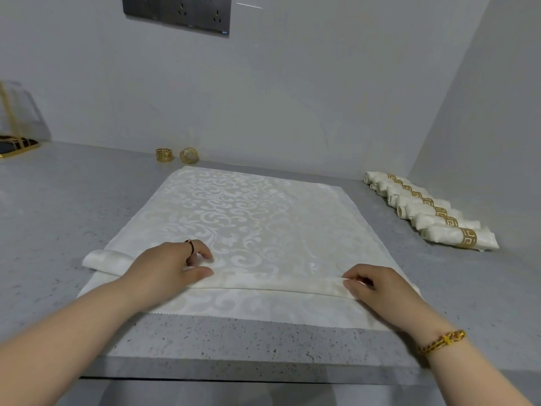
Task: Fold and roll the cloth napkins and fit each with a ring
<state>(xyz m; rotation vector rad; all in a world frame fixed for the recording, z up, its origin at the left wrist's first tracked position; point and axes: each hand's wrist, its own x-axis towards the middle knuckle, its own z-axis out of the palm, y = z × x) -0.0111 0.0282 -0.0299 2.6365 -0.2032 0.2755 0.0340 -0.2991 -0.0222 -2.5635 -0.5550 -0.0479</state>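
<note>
A cream damask napkin (251, 218) lies spread on the grey speckled counter (52, 218). Its near part is turned into a low roll (263, 284) running left to right, with a flat strip of cloth showing in front of it. My left hand (172, 265) pinches the roll left of centre, thumb and fingers closed on the cloth. My right hand (377, 284) pinches the roll at its right end. Two loose gold rings (164, 155) (189, 155) stand by the back wall, beyond the napkin.
Several rolled napkins with gold rings (433, 210) lie in a diagonal row at the right, near the side wall. A clear holder with a gold frame (17, 124) stands at far left. The counter's front edge (234, 376) runs close below my wrists.
</note>
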